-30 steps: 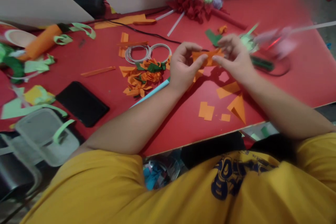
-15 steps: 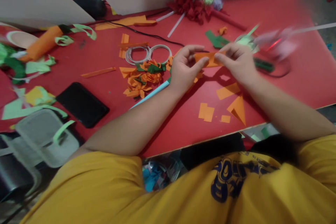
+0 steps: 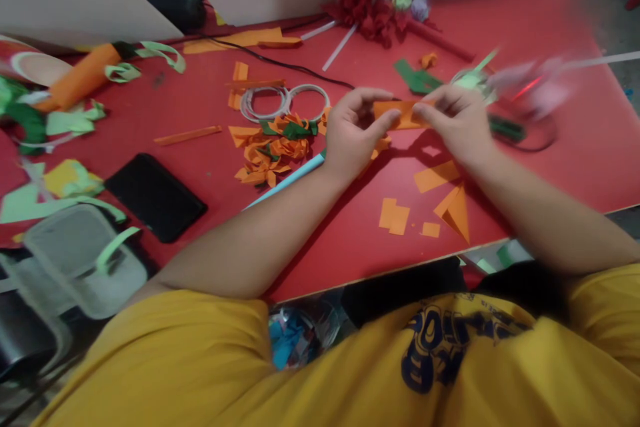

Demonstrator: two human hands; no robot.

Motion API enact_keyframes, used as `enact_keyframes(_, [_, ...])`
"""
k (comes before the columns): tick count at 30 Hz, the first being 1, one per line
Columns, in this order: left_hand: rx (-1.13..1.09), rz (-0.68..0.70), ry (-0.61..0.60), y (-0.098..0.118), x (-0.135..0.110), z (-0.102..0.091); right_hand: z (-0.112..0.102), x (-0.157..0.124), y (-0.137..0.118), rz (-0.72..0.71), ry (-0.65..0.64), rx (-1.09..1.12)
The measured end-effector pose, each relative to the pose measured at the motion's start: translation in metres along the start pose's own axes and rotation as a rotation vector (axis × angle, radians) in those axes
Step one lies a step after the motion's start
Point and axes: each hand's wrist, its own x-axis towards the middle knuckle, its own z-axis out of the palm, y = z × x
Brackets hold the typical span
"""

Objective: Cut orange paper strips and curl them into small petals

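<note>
Between my hands a strip of orange paper [image 3: 406, 116] is held up above the red table [image 3: 345, 240]. My left hand [image 3: 354, 130] pinches its left end with thumb and fingers. Its right end is gripped between the thumb and fingers of my right hand [image 3: 461, 121]. Below them lie a loose orange strip [image 3: 437, 177], a folded orange triangle [image 3: 455, 211] and small orange squares [image 3: 395, 215]. Left of my left hand is a cluster of orange paper flowers [image 3: 273, 150] with green bits. A light blue stick [image 3: 293, 180] runs partly under my left forearm.
Two white rings [image 3: 265, 104] lie beyond the flowers. A black phone-like slab [image 3: 156, 197] rests at left, near a grey chair [image 3: 75, 253]. Dark red paper flowers [image 3: 363, 10] stand by the wall. A black cable [image 3: 285, 67] crosses the back. Pink items [image 3: 537, 90] at right are blurred.
The view has shifted slightly. Both hands keep their pinch on the orange paper strip, with hardly any visible movement.
</note>
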Motion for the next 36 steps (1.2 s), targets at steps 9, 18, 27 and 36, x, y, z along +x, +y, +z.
enact_keyframes(9, [0.047,0.031,0.013,-0.005,-0.001,-0.002,-0.002,0.000,0.009,-0.016,0.012,0.011])
enact_keyframes(18, [0.091,0.039,0.030,0.002,0.001,0.000,0.002,0.000,0.009,0.045,-0.061,0.095])
enact_keyframes(27, [0.100,0.050,0.042,0.006,-0.003,0.003,0.003,-0.005,0.013,0.092,-0.200,0.160])
enact_keyframes(36, [-0.017,-0.030,-0.109,0.005,-0.001,0.003,-0.004,-0.001,0.015,0.129,-0.192,0.166])
